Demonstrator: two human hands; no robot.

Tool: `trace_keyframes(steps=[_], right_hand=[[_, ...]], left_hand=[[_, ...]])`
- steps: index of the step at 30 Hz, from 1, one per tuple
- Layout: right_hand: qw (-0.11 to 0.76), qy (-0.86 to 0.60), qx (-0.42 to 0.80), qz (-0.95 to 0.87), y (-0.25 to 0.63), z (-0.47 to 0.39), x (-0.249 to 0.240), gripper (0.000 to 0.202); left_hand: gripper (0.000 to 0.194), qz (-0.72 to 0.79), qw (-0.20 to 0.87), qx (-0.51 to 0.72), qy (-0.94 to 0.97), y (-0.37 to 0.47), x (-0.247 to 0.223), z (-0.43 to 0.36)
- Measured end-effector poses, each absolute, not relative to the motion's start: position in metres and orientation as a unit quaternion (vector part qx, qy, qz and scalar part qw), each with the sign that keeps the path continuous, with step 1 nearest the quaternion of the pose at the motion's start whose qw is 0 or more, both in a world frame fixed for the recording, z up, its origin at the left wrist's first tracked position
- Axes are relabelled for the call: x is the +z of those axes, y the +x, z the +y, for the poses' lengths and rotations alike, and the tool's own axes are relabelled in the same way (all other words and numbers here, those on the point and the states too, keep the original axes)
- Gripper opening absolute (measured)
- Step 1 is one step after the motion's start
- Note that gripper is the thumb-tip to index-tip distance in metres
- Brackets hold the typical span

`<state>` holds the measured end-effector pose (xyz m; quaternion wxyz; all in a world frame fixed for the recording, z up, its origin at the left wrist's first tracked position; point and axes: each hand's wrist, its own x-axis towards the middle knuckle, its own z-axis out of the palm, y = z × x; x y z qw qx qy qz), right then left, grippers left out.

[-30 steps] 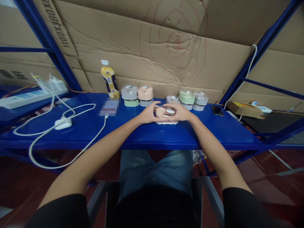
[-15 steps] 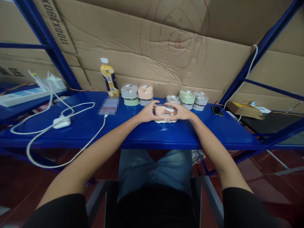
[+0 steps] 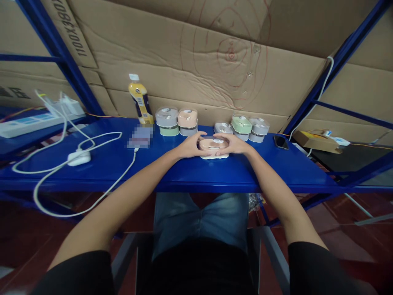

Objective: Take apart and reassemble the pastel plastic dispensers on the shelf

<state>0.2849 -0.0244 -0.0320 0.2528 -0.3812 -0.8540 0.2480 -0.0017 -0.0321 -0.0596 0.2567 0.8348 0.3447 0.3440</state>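
Note:
Between my two hands, at the middle of the blue table, sits a pink lidded box [image 3: 214, 143] with a clear cover and a pale, wavy-edged base. My left hand [image 3: 192, 146] curls around its left side, and my right hand [image 3: 231, 145] wraps its right side. Both thumbs lie along the near face; the far fingertips are partly hidden. Behind my left hand stand a grey box on a green one [image 3: 167, 121] and a pink box on a grey one [image 3: 188, 121]. Behind my right hand are a low grey box [image 3: 223, 128], a green-topped stack [image 3: 241, 127] and a grey stack [image 3: 258, 129].
A yellow drink bottle [image 3: 140, 100] stands at the back left beside a blurred-out flat item [image 3: 140, 136]. A white cable [image 3: 129, 170] loops past a white adapter [image 3: 79, 157]. At right lies a black phone [image 3: 280, 142]. Cardboard [image 3: 147, 49] walls the back.
Both hands stay around the pink box, which looks slightly tipped compared with before. The whole view has shifted a little; the other things keep their places.

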Motion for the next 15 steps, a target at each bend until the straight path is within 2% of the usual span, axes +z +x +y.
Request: trace_keyframes(steps=[5,10,15], right_hand=[[0.249,-0.371,0.218,-0.868,0.285,-0.028,-0.03,0.094],[0.288,-0.373,0.198,-0.859,0.284,-0.029,-0.031,0.079],[0.284,-0.371,0.184,-0.865,0.284,-0.028,-0.032,0.073]], left_hand=[[0.097,0.318,0.156,0.289,0.89,-0.007,-0.047,-0.043],[0.081,0.401,0.042,0.22,0.888,-0.014,-0.035,-0.059],[0.083,0.437,-0.028,0.184,0.88,-0.01,-0.028,-0.068]])
